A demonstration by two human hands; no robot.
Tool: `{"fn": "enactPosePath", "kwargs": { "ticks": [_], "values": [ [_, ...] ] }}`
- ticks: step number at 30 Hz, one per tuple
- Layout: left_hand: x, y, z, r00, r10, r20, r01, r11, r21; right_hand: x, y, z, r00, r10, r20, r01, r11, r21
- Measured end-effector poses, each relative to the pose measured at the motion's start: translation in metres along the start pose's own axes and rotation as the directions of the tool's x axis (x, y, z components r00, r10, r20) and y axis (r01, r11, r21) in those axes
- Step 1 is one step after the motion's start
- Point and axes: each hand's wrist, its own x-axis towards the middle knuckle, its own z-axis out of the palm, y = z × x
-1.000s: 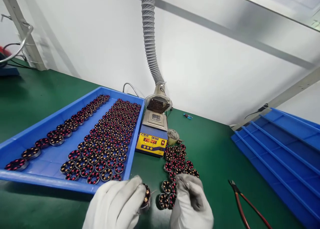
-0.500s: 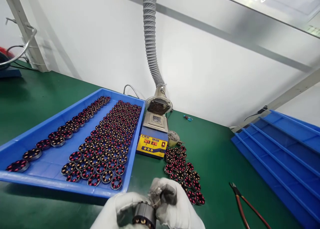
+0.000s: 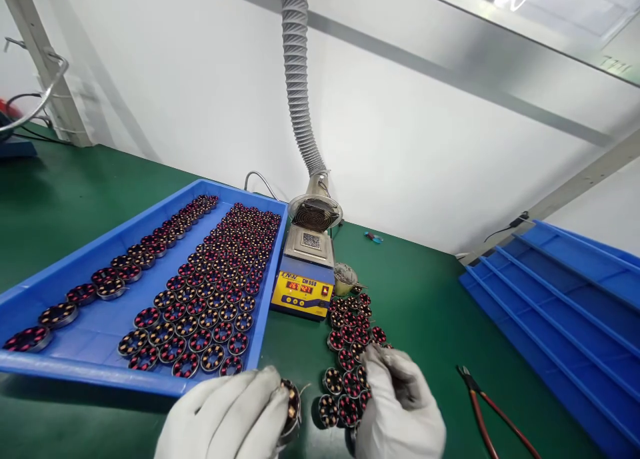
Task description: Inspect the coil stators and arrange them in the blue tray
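Note:
My left hand [image 3: 225, 415], in a white glove, is closed around a ring-shaped motor stator [image 3: 292, 405] with copper-coloured winding ends and a thin wire sticking out. It is held at the bottom of the view, close to the tray's near corner. My right hand [image 3: 400, 402], gloved and greyed at the fingertips, is over a group of loose stators [image 3: 349, 409] on the green table. Its thumb and fingers are pinched together at the group's right side; what they hold, if anything, is hidden. These stators show black rings with red or copper-coloured spots.
On the left lies a blue tray [image 3: 267, 312] with many stators in rows. A blue-and-yellow device [image 3: 303, 295] with red digits stands beside it, under a grey hose [image 3: 297, 79]. A small cup [image 3: 345, 279], red-handled cutters [image 3: 480, 395] and blue trays [image 3: 550, 292] are further right.
My hands were together around a dark cylindrical part. Now they are apart: the right has moved right over the loose stators, the left slightly left with a stator. The view shifted slightly.

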Motion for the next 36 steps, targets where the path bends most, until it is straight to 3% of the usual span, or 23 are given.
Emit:
{"fn": "enactPosePath", "kwargs": {
  "ticks": [1, 3, 5, 7, 10, 15, 17, 19, 21, 23, 24, 25, 28, 30, 31, 33, 34, 36],
  "values": [
    [0.001, -0.001, 0.0, 1.0, -0.013, 0.003, 0.013, 1.0, -0.007, 0.001, 0.0, -0.003, 0.999, 0.043, 0.005, -0.043, 0.999, 0.013],
    [0.004, -0.002, 0.0, 0.998, -0.065, 0.001, 0.065, 0.997, -0.046, -0.001, 0.0, -0.003, 0.957, 0.204, 0.206, -0.223, 0.972, 0.073],
    [0.01, -0.001, 0.001, 0.991, -0.131, -0.024, 0.128, 0.984, -0.121, -0.011, 0.002, 0.005, 0.823, 0.349, 0.448, -0.429, 0.899, 0.087],
    [0.018, 0.001, 0.003, 0.976, -0.214, -0.047, 0.201, 0.958, -0.206, -0.024, 0.004, 0.016, 0.712, 0.423, 0.561, -0.546, 0.836, 0.062],
    [0.026, 0.005, 0.005, 0.942, -0.334, 0.01, 0.319, 0.89, -0.324, -0.036, 0.008, 0.026, 0.656, 0.449, 0.607, -0.606, 0.793, 0.068],
    [0.024, 0.005, 0.01, 0.895, -0.427, 0.129, 0.427, 0.733, -0.53, -0.031, 0.009, 0.021, 0.624, 0.494, 0.605, -0.678, 0.728, 0.105],
    [0.019, 0.004, 0.014, 0.87, -0.459, 0.181, 0.461, 0.627, -0.628, -0.029, 0.008, 0.018, 0.599, 0.503, 0.623, -0.7, 0.706, 0.102],
    [0.016, 0.004, 0.019, 0.794, -0.547, 0.265, 0.537, 0.427, -0.727, -0.03, 0.006, 0.016, 0.566, 0.509, 0.648, -0.719, 0.69, 0.086],
    [0.014, 0.004, 0.022, 0.662, -0.653, 0.369, 0.614, 0.189, -0.766, -0.032, 0.004, 0.013, 0.498, 0.522, 0.692, -0.765, 0.641, 0.066],
    [0.012, 0.005, 0.022, 0.581, -0.681, 0.445, 0.66, 0.075, -0.748, -0.032, 0.004, 0.01, 0.414, 0.535, 0.736, -0.816, 0.576, 0.04],
    [0.011, 0.005, 0.02, 0.587, -0.666, 0.459, 0.677, 0.093, -0.73, -0.032, 0.005, 0.008, 0.389, 0.537, 0.749, -0.829, 0.558, 0.031],
    [0.011, 0.005, 0.019, 0.635, -0.626, 0.453, 0.672, 0.156, -0.724, -0.032, 0.007, 0.006, 0.381, 0.536, 0.754, -0.831, 0.555, 0.025],
    [0.017, 0.007, 0.013, 0.797, -0.505, 0.333, 0.548, 0.369, -0.751, -0.029, 0.012, 0.004, 0.417, 0.524, 0.742, -0.8, 0.6, 0.025],
    [0.025, 0.007, 0.012, 0.836, -0.477, 0.271, 0.489, 0.423, -0.763, -0.028, 0.014, 0.006, 0.426, 0.52, 0.741, -0.791, 0.612, 0.025],
    [0.03, 0.007, 0.012, 0.825, -0.494, 0.273, 0.497, 0.406, -0.767, -0.029, 0.013, 0.008, 0.426, 0.518, 0.741, -0.788, 0.616, 0.022],
    [0.038, 0.009, 0.013, 0.767, -0.531, 0.361, 0.563, 0.286, -0.776, -0.03, 0.009, 0.012, 0.412, 0.512, 0.753, -0.799, 0.6, 0.029],
    [0.041, 0.01, 0.014, 0.721, -0.55, 0.421, 0.591, 0.172, -0.788, -0.032, 0.006, 0.015, 0.4, 0.506, 0.765, -0.815, 0.578, 0.043],
    [0.044, 0.011, 0.016, 0.589, -0.605, 0.536, 0.617, -0.092, -0.782, -0.034, -0.001, 0.018, 0.369, 0.495, 0.786, -0.853, 0.517, 0.075]
  ]
}}
